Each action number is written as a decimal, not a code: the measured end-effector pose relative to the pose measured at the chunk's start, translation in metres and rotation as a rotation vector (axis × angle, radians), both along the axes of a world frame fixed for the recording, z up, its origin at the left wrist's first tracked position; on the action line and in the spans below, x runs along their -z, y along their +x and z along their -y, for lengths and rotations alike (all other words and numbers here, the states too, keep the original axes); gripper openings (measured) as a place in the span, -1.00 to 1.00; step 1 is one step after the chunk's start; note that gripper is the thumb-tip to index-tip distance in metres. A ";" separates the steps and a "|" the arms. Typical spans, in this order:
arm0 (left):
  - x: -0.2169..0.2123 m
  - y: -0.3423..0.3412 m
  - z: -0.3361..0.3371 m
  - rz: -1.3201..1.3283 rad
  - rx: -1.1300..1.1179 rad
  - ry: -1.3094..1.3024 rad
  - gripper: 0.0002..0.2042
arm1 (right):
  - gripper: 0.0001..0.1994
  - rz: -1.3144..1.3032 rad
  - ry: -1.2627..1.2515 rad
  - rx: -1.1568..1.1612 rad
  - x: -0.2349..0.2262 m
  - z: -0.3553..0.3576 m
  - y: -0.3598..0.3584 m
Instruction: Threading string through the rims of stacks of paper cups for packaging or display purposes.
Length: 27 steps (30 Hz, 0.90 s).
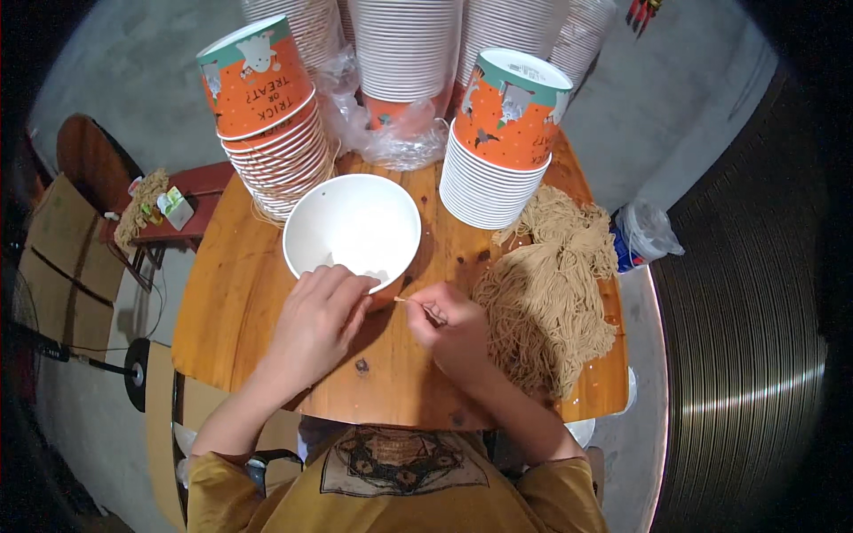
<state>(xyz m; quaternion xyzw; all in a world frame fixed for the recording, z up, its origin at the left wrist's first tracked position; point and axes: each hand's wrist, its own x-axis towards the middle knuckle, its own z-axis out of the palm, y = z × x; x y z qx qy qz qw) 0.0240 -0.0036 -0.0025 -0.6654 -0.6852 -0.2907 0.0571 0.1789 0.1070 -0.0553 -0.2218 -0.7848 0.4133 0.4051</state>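
A round paper bucket (378, 209), white inside and orange outside, stands on the wooden table with its mouth tipped up toward me. My left hand (315, 315) is closed over its near rim, fingertips inside and thumb at the outer wall. Just right of that wall, my right hand (451, 324) pinches a thin tan cord (400, 299) whose end meets the bucket's side. Whether the cord passes through the wall is too small to tell. To the right lies a large heap of tan cords (555, 302).
Upside-down orange bucket stacks stand at the far left (275, 151) and far right (502, 169) of the table (235, 338); cords hang on the left one. Taller wrapped stacks (407, 53) rise behind crumpled plastic (404, 142). A red bench (195, 191) is at left, a lidded pail (635, 235) at right.
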 end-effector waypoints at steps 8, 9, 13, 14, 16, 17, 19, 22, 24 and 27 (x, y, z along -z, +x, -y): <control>-0.018 0.002 -0.005 0.255 0.029 0.013 -0.79 | -0.84 -0.116 0.328 0.094 -0.003 -0.008 -0.012; -0.020 0.002 -0.006 0.312 0.034 0.016 -0.77 | -0.84 -0.168 0.307 0.064 -0.003 -0.008 -0.014; -0.022 0.000 -0.004 0.380 0.021 -0.017 -0.73 | -0.83 -0.263 0.323 0.010 -0.008 -0.012 -0.022; -0.023 0.000 -0.004 0.399 0.017 -0.029 -0.72 | -0.83 -0.264 0.322 0.007 -0.009 -0.012 -0.023; -0.024 0.001 -0.003 0.419 0.011 -0.042 -0.71 | -0.84 -0.280 0.307 -0.014 -0.011 -0.011 -0.025; -0.025 0.001 -0.003 0.427 0.011 -0.043 -0.70 | -0.84 -0.280 0.306 -0.014 -0.011 -0.011 -0.025; -0.025 0.001 -0.003 0.434 0.013 -0.045 -0.70 | -0.84 -0.287 0.312 -0.018 -0.011 -0.012 -0.026; -0.025 0.000 -0.003 0.412 0.015 -0.051 -0.69 | -0.88 -0.270 0.191 -0.014 -0.016 -0.008 -0.026; -0.024 0.001 -0.003 0.413 0.020 -0.048 -0.68 | -0.88 -0.251 0.191 0.001 -0.014 -0.008 -0.026; -0.024 0.002 -0.004 0.412 0.025 -0.046 -0.68 | -0.88 -0.236 0.192 0.017 -0.014 -0.008 -0.027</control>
